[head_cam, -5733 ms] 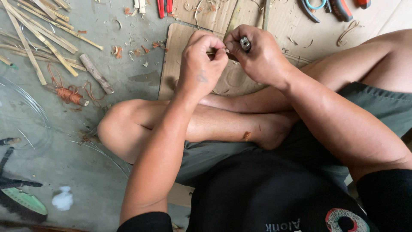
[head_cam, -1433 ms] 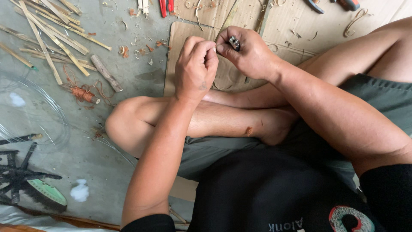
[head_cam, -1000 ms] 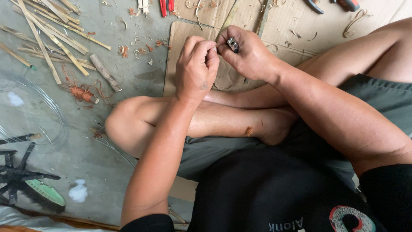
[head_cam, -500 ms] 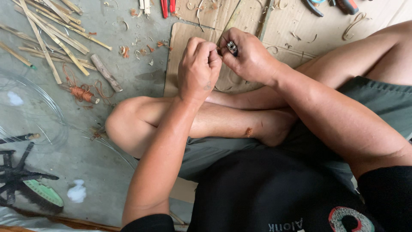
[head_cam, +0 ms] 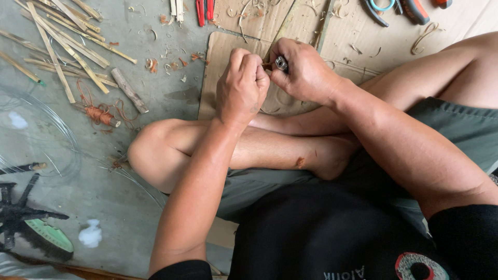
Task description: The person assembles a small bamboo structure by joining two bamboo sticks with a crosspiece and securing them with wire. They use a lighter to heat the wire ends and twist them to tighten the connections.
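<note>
— So, what are the hands doing, upper middle of the frame?

— The right hand (head_cam: 306,75) pinches a small metal tool (head_cam: 281,63) between thumb and forefinger, its fingers closed tight around it. The left hand (head_cam: 241,85) is curled into a near fist, fingers narrow, gripping something thin and reddish-brown at the tips; I cannot tell what it is, it is mostly hidden.

— Where does that sit?

— Above the crossed legs, over the sheet of cardboard (head_cam: 218,57) on the floor, with the two hands touching at the fingertips.

— What could go wrong?

— My judgement: the tool's working end sits right against the left fingertips, so a slip under pressure could nick them. The piece is tiny, too; if the left grip loosens it could drop among the wood shavings (head_cam: 171,49) and be hard to find.

— Anything else nearby?

— The bamboo strips (head_cam: 62,39) lie at upper left and the red-handled pliers (head_cam: 205,10) at the top edge, both well apart from the hands, so neither interferes. Working in mid-air with no support makes a jerk likelier.
</note>
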